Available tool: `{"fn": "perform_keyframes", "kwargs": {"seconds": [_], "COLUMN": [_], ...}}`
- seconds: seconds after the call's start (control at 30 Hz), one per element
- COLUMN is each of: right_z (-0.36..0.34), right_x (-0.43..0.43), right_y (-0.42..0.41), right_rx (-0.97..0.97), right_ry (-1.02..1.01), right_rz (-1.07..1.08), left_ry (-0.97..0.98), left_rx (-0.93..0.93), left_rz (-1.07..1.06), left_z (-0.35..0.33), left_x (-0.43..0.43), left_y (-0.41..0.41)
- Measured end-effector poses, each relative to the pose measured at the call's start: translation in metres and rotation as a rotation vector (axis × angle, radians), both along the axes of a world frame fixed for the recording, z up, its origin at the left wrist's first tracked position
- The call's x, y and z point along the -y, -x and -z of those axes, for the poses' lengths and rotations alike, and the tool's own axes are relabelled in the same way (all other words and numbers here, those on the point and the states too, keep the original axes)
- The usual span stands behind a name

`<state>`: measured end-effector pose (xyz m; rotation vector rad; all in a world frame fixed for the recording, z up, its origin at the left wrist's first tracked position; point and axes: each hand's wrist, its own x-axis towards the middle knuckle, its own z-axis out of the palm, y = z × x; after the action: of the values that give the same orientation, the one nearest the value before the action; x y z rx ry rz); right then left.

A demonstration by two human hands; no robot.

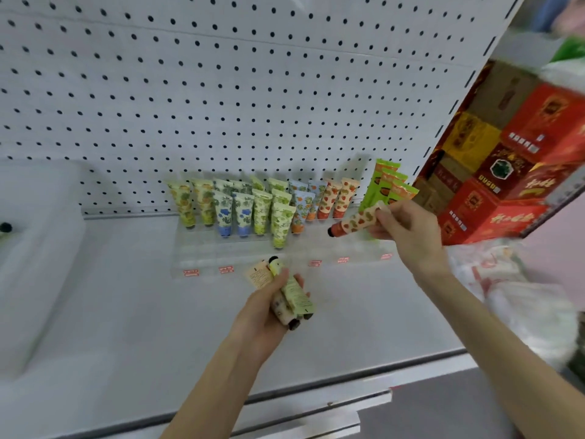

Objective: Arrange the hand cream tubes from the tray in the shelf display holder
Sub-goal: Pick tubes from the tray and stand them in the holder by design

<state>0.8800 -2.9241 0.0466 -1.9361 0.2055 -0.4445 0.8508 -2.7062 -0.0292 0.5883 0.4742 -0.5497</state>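
A blurred white tray (41,236) sits at the far left of the white shelf (126,312), backed by a pegboard (221,90). At centre is the clear display holder (202,251), its rear rows filled with standing tubes (243,213), caps down and crimped ends up, grouped by print. The front row looks largely unfilled.

Below the holder, the left hand (262,315) grips a bundle of tubes (294,296), fingers curled round them. Their long axes run from near right to far left, and the caps show at both ends.

To the right, the right hand (408,226) pinches a strawberry-print tube (354,224) by its crimped end, the fingers (384,217) clamped on it. The tube lies almost level in the air. Its long axis runs left to right and its red cap points left and slightly down, away from the hand. It hovers just in front and to the right of the matching strawberry column (335,198), which makes the right hand the nearer one to that slot. To seat like its neighbours, the tube would likely need tipping cap-down.

Green packs (387,185) stand at the holder's right end, with stacked red boxes (512,172) beyond the shelf upright.
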Motion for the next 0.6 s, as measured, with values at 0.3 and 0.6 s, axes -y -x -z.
{"fn": "perform_keyframes", "kwargs": {"seconds": [0.3,0.6], "right_z": [0.013,0.032], "right_x": [0.006,0.011], "right_y": [-0.077,-0.101], "right_rx": [0.055,0.000], "right_ry": [0.391,0.401], "right_rz": [-0.132,-0.276], "left_ry": [-0.245,-0.267], "left_rx": [0.211,0.311], "left_rz": [0.052,-0.015], "left_z": [0.005,0.010], "left_x": [0.019,0.029], "left_y": [-0.007,-0.012]}}
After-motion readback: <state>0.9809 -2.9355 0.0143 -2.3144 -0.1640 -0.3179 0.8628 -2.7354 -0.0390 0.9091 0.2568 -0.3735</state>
